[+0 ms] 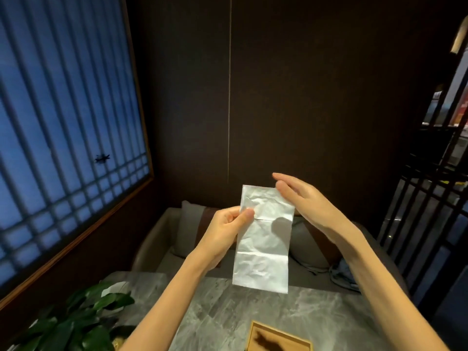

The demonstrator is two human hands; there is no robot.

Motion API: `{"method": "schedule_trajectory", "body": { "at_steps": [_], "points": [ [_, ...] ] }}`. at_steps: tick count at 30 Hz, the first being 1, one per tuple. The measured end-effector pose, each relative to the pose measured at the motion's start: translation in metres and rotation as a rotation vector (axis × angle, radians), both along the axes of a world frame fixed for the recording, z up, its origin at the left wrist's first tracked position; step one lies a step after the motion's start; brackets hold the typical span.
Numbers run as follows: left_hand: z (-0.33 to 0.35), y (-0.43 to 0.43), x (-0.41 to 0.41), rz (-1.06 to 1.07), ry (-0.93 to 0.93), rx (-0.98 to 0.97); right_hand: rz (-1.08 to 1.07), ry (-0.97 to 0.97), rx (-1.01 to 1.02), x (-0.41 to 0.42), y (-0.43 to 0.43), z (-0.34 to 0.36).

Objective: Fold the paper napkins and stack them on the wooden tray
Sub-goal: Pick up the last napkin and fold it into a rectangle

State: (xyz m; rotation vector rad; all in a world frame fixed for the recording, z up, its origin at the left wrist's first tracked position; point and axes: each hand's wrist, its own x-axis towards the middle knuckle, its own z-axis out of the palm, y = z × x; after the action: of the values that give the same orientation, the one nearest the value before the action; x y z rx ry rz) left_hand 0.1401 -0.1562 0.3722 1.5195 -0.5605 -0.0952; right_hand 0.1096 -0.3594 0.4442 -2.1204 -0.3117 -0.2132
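A white paper napkin (263, 247) hangs as a long creased strip in the air above the grey marble table (228, 307). My left hand (228, 229) pinches its left edge near the upper crease, thumb on the front. My right hand (304, 198) is at the napkin's top right corner, fingers stretched out; thumb and forefinger seem to touch the corner, but a grip is unclear. The wooden tray (278, 336) lies on the table near the bottom edge of the view, partly cut off; the part in view holds only shadow.
A green leafy plant (76, 323) stands at the table's left side. Behind the table is a grey sofa with cushions (187, 229) and a blue cloth (344, 272). A slatted window fills the left wall, a dark lattice screen the right.
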Motion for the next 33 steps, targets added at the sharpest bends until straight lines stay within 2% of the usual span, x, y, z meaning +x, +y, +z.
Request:
{"method": "schedule_trajectory", "body": {
  "at_steps": [2,4,11,13,17,21,29,31,33],
  "points": [
    [0.002,0.000,0.001,0.063,0.031,-0.019,0.029,0.130,0.202,-0.005,0.000,-0.022],
    [0.004,-0.001,0.001,0.115,0.051,-0.019,0.020,0.173,0.356,-0.007,0.002,-0.040],
    [0.000,-0.002,0.005,0.212,-0.038,-0.031,-0.108,-0.028,0.457,-0.003,0.001,-0.052],
    [0.000,-0.001,0.006,0.246,-0.124,-0.024,-0.068,-0.074,0.429,-0.004,-0.002,-0.053],
    [0.006,0.000,0.007,0.368,-0.383,0.152,-0.123,-0.213,0.190,-0.005,-0.004,-0.051],
    [0.009,0.001,0.009,0.412,-0.420,0.175,-0.187,-0.292,0.115,-0.003,-0.005,-0.050],
    [0.008,0.000,0.011,0.500,-0.460,0.252,-0.282,-0.361,0.029,-0.001,-0.005,-0.051],
    [0.008,0.003,0.013,0.399,-0.374,0.198,-0.247,-0.335,0.040,0.000,-0.005,-0.049],
    [0.008,0.006,0.012,0.192,-0.193,0.086,-0.206,-0.311,0.110,0.001,-0.005,-0.047]
  ]
}}
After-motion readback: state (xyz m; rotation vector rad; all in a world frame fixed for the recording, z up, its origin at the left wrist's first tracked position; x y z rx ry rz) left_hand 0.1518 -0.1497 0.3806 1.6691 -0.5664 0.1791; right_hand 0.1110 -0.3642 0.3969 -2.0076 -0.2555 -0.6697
